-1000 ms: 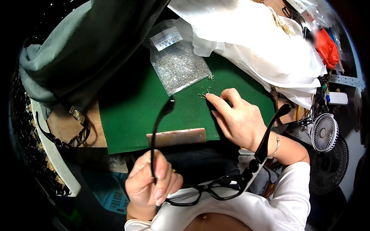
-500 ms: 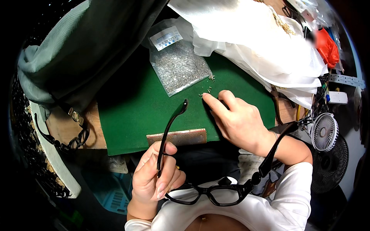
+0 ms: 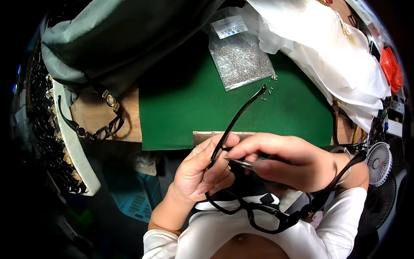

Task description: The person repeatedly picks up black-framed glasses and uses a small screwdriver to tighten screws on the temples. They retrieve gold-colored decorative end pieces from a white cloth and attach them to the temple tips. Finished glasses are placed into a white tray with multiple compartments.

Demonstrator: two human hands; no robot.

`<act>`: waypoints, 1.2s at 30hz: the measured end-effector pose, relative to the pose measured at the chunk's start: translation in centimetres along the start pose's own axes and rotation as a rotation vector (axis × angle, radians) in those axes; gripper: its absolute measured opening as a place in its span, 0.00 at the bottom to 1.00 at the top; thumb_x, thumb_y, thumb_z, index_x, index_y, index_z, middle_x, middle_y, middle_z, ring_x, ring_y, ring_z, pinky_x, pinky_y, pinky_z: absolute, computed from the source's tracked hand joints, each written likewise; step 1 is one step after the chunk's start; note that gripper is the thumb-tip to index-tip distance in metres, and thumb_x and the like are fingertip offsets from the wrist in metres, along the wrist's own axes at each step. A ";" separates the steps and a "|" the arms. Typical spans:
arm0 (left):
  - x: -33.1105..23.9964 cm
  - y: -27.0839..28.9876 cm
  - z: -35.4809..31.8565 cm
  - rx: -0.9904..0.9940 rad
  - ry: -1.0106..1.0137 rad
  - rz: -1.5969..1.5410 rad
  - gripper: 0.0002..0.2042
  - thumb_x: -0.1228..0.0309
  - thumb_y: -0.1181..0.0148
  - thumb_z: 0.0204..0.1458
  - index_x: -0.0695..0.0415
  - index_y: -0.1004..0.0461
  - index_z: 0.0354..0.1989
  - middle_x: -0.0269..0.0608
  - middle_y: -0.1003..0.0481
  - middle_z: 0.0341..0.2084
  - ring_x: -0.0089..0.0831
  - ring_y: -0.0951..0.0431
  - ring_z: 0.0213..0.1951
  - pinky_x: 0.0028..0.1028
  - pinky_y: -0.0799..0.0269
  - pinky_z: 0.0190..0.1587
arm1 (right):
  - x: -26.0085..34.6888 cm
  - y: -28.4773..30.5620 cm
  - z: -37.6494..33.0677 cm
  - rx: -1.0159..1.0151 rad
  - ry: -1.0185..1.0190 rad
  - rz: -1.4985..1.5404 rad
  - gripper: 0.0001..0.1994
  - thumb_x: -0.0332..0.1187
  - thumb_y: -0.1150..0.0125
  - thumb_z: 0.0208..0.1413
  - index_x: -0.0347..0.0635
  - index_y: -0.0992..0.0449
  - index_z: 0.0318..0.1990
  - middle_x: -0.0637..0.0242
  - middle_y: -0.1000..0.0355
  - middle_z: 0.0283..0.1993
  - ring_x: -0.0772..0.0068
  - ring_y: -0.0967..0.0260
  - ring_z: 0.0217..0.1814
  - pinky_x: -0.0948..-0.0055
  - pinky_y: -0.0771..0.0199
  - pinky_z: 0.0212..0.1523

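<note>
A black eyeglasses frame (image 3: 271, 221) is held up by my left hand (image 3: 199, 169), whose fingers are closed round it near the hinge of one temple (image 3: 241, 113). That temple rises toward the far side of the mat. The other temple passes in front of my right wrist. My right hand (image 3: 297, 162) is closed on a slim, pointed metal tool (image 3: 243, 163); its exact kind is unclear. The tool's tip is at my left fingertips, beside the hinge. Anything tiny at the tip is too small to make out.
A clear bag (image 3: 241, 64) of tiny metal pieces lies on the green mat (image 3: 172, 112), with several loose pieces (image 3: 270, 90) beside it. Another black glasses frame (image 3: 101, 131) lies at left. White wrapping (image 3: 319, 56) covers the back right; a small white fan (image 3: 379, 164) stands at right.
My right hand has come back from the loose metal pieces near the bag to my left hand, and the metal tool now shows in it. The whole view has shifted.
</note>
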State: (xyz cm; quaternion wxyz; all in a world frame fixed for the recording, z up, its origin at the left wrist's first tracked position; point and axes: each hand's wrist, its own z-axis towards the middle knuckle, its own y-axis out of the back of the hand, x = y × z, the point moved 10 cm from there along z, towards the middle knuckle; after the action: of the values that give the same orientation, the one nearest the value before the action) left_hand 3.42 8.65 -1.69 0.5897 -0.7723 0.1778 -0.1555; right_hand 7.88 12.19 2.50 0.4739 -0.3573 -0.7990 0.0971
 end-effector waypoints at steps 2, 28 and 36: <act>-0.1 0.5 -0.3 -0.081 0.000 -0.018 0.17 0.65 0.59 0.56 0.61 0.41 0.51 0.28 0.38 0.10 0.14 0.43 0.07 0.16 0.44 0.15 | -0.2 -0.6 0.9 0.052 -0.026 0.049 0.12 0.29 0.60 0.56 0.36 0.38 0.46 0.67 0.31 0.35 0.87 0.40 0.19 0.87 0.39 0.16; 1.1 1.8 0.2 -0.175 0.050 0.025 0.18 0.63 0.59 0.56 0.60 0.42 0.52 0.27 0.40 0.11 0.13 0.44 0.08 0.15 0.45 0.16 | -3.5 1.0 0.6 -0.093 -0.046 0.164 0.16 0.35 0.55 0.56 0.32 0.42 0.45 0.70 0.38 0.17 0.84 0.43 0.12 0.85 0.45 0.10; -1.5 0.0 -0.9 -0.102 -0.103 0.066 0.15 0.63 0.65 0.58 0.63 0.38 0.32 0.30 0.40 0.06 0.17 0.45 0.05 0.18 0.46 0.13 | -0.1 4.3 -1.8 -0.193 0.301 -0.619 0.13 0.32 0.48 0.52 0.37 0.33 0.44 0.65 0.36 0.32 0.76 0.36 0.26 0.79 0.35 0.26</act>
State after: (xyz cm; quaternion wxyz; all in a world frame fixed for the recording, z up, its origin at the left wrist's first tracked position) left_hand 1.65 8.61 -1.50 0.5628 -0.8020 0.1802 -0.0867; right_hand 11.48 14.85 1.27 0.5574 -0.1519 -0.7960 -0.1808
